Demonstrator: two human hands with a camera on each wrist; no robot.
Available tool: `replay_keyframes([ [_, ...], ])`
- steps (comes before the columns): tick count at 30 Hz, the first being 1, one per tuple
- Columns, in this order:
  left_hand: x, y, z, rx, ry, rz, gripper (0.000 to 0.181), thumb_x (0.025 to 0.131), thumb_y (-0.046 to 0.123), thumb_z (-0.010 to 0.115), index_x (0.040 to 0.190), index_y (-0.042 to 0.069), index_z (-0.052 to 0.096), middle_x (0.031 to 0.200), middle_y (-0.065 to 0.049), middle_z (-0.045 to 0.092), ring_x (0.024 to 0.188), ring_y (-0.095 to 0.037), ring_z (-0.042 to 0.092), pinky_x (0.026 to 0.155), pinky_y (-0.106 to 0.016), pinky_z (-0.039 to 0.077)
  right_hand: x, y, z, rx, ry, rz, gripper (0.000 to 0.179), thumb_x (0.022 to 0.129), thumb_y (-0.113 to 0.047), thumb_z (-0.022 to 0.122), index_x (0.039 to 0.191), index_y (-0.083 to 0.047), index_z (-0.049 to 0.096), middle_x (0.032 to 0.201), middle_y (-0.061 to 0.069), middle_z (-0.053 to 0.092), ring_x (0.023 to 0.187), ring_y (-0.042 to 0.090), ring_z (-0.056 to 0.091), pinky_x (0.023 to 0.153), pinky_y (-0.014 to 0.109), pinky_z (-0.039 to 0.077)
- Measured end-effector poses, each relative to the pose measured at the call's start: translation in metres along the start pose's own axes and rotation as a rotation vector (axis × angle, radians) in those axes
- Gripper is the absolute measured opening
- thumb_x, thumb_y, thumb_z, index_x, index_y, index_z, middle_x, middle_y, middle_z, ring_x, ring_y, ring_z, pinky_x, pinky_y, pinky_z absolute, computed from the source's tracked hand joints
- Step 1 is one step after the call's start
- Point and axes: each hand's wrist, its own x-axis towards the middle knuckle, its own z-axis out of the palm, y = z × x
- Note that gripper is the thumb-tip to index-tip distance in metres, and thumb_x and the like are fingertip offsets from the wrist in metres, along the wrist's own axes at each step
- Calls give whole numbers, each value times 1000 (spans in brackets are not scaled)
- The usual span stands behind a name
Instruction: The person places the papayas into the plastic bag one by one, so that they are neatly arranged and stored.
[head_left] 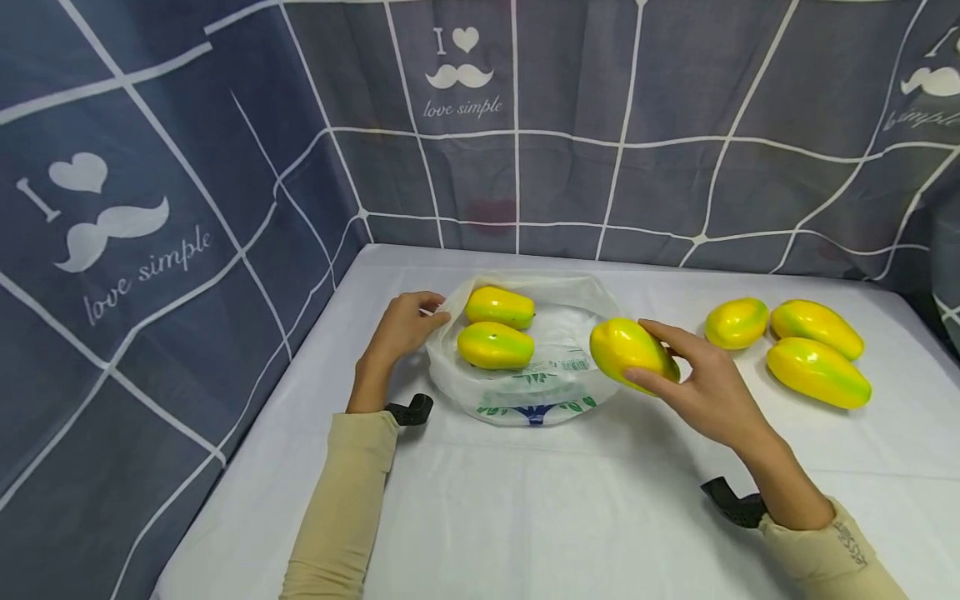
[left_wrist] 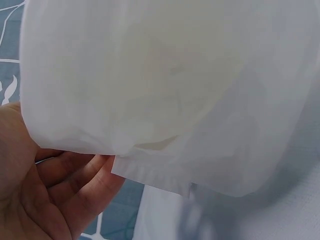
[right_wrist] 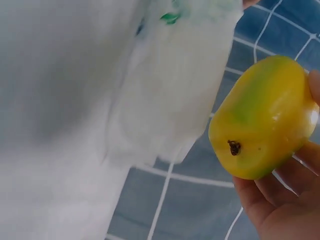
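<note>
My right hand (head_left: 701,383) grips a glossy yellow-green papaya (head_left: 628,353) at the right rim of a white plastic bag (head_left: 540,387). In the right wrist view that papaya (right_wrist: 265,117) shows a dark stem end, with fingers under it and the thumb at its side. My left hand (head_left: 405,329) holds the bag's left edge; in the left wrist view its fingers (left_wrist: 90,195) go behind the film of the bag (left_wrist: 150,90). Inside the open bag lie two papayas, a rear one (head_left: 500,307) and a front one (head_left: 495,346), side by side.
Three more papayas lie grouped on the right of the white-covered table (head_left: 585,517): a small one (head_left: 737,322), a rear one (head_left: 817,328) and a front one (head_left: 819,372). A dark checked curtain (head_left: 570,183) hangs behind the table and along its left side.
</note>
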Motion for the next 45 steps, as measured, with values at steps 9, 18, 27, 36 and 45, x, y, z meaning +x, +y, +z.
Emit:
replay_keyframes([
  [9,1,-3,1,-1,-1,20,38,96,22,65,127,1,64,120,-19,64,105,-33,64,88,-43,51,20,-23,23,67,-43,-60,60,82,-19,82,135,-6,58,131,8,62,115,24,59,93,26,46],
  [18,1,-4,-1,-3,3,8,37,96,22,64,127,1,64,120,-19,64,105,-33,63,87,-43,52,37,-43,50,159,-92,-147,59,86,-20,79,138,-7,55,135,5,58,123,23,54,101,44,43],
  [27,2,-4,2,5,4,3,35,96,22,65,125,2,66,118,-18,65,103,-32,64,86,-42,52,56,-58,73,192,-114,-162,61,86,-25,79,138,-4,55,134,8,58,120,24,54,100,44,44],
  [36,1,-2,1,5,7,7,36,96,22,65,125,2,66,118,-19,65,103,-33,63,87,-43,51,60,-58,89,211,-185,-110,63,88,-27,77,139,0,52,136,14,57,122,29,54,103,46,43],
  [45,1,-1,1,16,-1,-6,35,96,23,65,125,3,65,118,-18,65,105,-32,63,87,-43,51,61,-56,100,154,-233,-97,61,88,-30,77,137,-3,53,126,9,62,104,23,58,91,42,48],
])
